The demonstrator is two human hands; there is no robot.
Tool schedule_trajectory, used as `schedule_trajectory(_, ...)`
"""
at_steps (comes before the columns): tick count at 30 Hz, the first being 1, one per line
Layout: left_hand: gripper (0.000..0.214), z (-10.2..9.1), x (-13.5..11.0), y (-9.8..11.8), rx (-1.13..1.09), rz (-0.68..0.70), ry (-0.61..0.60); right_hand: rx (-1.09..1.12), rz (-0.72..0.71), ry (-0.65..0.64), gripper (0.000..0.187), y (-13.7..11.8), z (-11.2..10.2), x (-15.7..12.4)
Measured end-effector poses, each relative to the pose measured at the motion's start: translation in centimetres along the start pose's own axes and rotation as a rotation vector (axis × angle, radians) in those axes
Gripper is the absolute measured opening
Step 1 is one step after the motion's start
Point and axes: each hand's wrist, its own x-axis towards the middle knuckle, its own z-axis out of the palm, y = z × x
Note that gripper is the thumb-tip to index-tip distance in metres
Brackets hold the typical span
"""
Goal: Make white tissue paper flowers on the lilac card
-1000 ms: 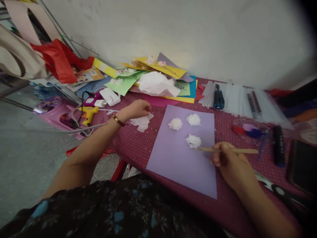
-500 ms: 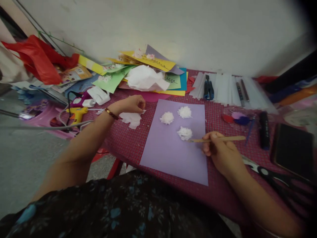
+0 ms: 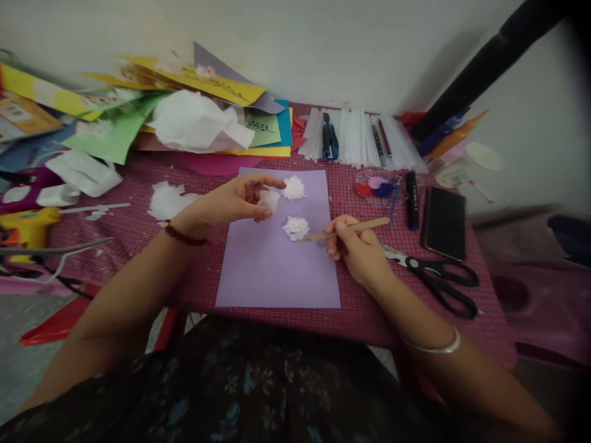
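Observation:
A small piece of thin white tissue paper (image 3: 268, 201) is in the fingers of my left hand (image 3: 226, 200), which is over the upper left of the purple sheet (image 3: 277, 277). My index finger reaches out close to a fluffy white paper tuft (image 3: 294, 187). Below it sits a second white tuft (image 3: 295, 228). My right hand (image 3: 355, 246) grips a flat wooden stick (image 3: 369, 224), its tip at the lower edge of that second tuft. My left hand covers the place of a third tuft.
Loose tissue pieces (image 3: 168, 200) lie left of the sheet. Black-handled scissors (image 3: 434, 271), a phone (image 3: 444, 221) and a black marker (image 3: 412, 200) are on the right. A yellow glue gun (image 3: 30, 224) lies at left; coloured cards (image 3: 198, 80) and clear glue sticks (image 3: 355, 135) line the back.
My left hand has moved right from the loose tissue onto the purple sheet, with a tissue piece in its fingers. The right hand still keeps the stick at the lower tuft. The view has shifted right.

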Motion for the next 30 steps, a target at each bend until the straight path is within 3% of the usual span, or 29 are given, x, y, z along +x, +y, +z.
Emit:
schedule_trajectory(4, 0.068, 0.5, 0.6, -1.8, -0.113, -0.028, 0.011, -0.116, -0.065, -0.105, 0.032, -0.1, -0.1, -0.2)
schedule_trajectory(6, 0.06, 0.7, 0.5, -2.4, -0.131, -0.066, 0.032, -0.201, -0.107, -0.154, 0.031, -0.1, 0.0, -0.4)
schedule_trajectory(8, 0.039, 1.0, 0.3, -2.8, -0.098, -0.094, 0.049, -0.279, -0.148, -0.179, 0.029, -0.2, 0.1, -0.5)
schedule_trajectory(10, 0.023, 1.3, 0.2, -2.9, -0.068, -0.086, 0.056, -0.33, -0.182, -0.179, 0.026, -0.1, 0.2, -0.7)
schedule_trajectory(18, 0.016, 1.5, 0.1, -2.5, 0.062, -0.056, 0.022, -0.371, -0.219, -0.046, 0.025, 0.2, -0.1, -0.7)
schedule_trajectory(23, 0.014, 1.6, 0.0, -2.0, 0.186, -0.079, -0.075, -0.289, -0.204, -0.003, 0.026, 0.2, 0.1, -0.5)
schedule_trajectory(26, 0.014, 1.7, 0.0, -1.9, 0.195, -0.125, -0.152, -0.236, -0.236, -0.023, 0.023, 0.0, 0.2, -0.7)
schedule_trajectory(30, 0.029, 2.0, 0.1, -2.1, 0.085, -0.151, -0.128, -0.311, -0.247, -0.139, 0.02, 0.1, 0.3, -1.0)
